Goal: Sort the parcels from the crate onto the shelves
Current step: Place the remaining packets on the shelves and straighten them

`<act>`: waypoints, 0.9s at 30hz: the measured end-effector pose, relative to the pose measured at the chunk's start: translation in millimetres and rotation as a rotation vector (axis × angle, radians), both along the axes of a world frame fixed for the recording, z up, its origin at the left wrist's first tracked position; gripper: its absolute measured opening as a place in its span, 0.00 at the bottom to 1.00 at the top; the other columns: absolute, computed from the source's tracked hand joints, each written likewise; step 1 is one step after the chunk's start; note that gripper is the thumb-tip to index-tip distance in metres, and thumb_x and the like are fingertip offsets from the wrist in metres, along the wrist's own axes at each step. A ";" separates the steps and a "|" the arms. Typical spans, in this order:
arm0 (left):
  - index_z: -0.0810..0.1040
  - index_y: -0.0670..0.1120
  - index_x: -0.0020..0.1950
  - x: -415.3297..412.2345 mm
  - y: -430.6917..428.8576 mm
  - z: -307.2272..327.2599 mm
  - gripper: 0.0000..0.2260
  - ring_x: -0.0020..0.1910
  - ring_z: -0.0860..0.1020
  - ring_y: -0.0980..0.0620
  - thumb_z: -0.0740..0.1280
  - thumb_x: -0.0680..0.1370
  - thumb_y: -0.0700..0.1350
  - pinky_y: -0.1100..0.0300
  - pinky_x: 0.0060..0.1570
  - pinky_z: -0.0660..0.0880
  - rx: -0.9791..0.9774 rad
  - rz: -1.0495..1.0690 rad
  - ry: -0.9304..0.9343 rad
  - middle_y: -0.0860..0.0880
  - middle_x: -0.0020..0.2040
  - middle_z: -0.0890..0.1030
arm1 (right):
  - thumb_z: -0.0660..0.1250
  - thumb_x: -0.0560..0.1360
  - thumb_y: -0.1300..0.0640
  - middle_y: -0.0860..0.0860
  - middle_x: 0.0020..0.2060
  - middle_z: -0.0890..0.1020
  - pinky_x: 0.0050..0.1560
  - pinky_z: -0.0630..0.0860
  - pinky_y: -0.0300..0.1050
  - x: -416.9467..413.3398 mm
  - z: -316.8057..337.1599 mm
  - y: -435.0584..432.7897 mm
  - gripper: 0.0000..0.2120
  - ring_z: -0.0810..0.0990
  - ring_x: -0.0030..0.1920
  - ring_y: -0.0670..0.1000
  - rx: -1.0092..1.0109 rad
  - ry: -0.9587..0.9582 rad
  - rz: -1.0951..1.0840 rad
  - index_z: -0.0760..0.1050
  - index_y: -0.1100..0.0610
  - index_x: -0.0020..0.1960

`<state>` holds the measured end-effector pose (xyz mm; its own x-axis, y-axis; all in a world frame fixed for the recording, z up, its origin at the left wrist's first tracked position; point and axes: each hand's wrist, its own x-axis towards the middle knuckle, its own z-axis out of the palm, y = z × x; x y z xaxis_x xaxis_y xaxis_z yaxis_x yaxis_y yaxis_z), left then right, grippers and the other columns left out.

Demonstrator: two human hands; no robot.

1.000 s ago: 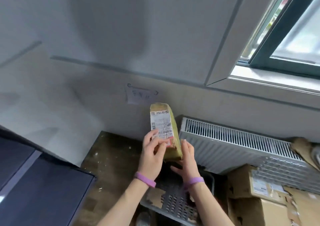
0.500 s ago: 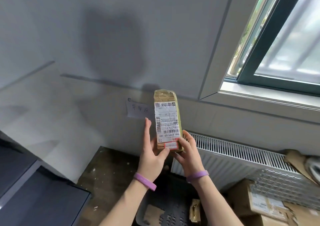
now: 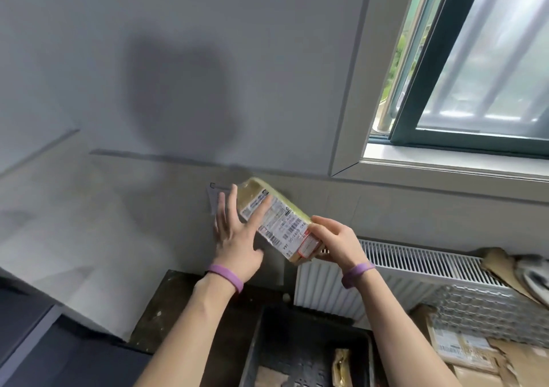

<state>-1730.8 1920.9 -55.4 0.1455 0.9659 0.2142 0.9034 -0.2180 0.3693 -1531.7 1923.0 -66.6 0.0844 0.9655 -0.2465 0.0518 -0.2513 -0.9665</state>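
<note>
While gripped at its four-o'clock end by the right hand (image 3: 335, 242), the parcel (image 3: 285, 223) is touched at ten o'clock by the flat left hand (image 3: 237, 241).

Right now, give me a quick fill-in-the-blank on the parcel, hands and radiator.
The right hand grips the parcel at its ___ end.
The wristbands are ___.
The radiator under the window is ___.
Missing words: lower; purple; white.
</note>
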 end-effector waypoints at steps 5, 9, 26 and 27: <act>0.57 0.64 0.73 3.9 14.4 -6.1 0.35 0.77 0.37 0.50 0.67 0.73 0.41 0.42 0.71 0.32 -0.017 -0.184 0.232 0.54 0.78 0.47 | 0.68 0.75 0.53 0.49 0.54 0.83 0.43 0.79 0.40 -2.7 -9.2 0.0 0.19 0.82 0.50 0.42 0.003 -0.083 0.101 0.76 0.54 0.65; 0.69 0.56 0.65 -1.4 14.4 -13.8 0.25 0.68 0.67 0.49 0.70 0.69 0.54 0.48 0.72 0.54 0.027 -0.024 0.113 0.54 0.62 0.72 | 0.64 0.79 0.53 0.51 0.59 0.79 0.52 0.76 0.42 -6.9 -22.4 -2.0 0.14 0.79 0.55 0.46 0.058 0.172 -0.076 0.75 0.52 0.63; 0.68 0.56 0.72 1.4 -15.1 -34.7 0.23 0.66 0.70 0.58 0.66 0.77 0.46 0.62 0.67 0.66 -0.287 -0.007 -0.582 0.57 0.65 0.71 | 0.57 0.82 0.52 0.47 0.52 0.84 0.47 0.81 0.46 -40.5 -23.0 -14.1 0.11 0.83 0.52 0.45 0.080 0.223 0.032 0.78 0.47 0.57; 0.68 0.57 0.72 -1.1 -15.4 -35.5 0.23 0.65 0.70 0.60 0.66 0.77 0.46 0.64 0.66 0.65 -0.297 -0.010 -0.594 0.58 0.64 0.71 | 0.58 0.81 0.52 0.48 0.51 0.85 0.47 0.81 0.46 -43.1 -23.2 -13.7 0.11 0.83 0.51 0.45 0.100 0.201 0.003 0.79 0.48 0.55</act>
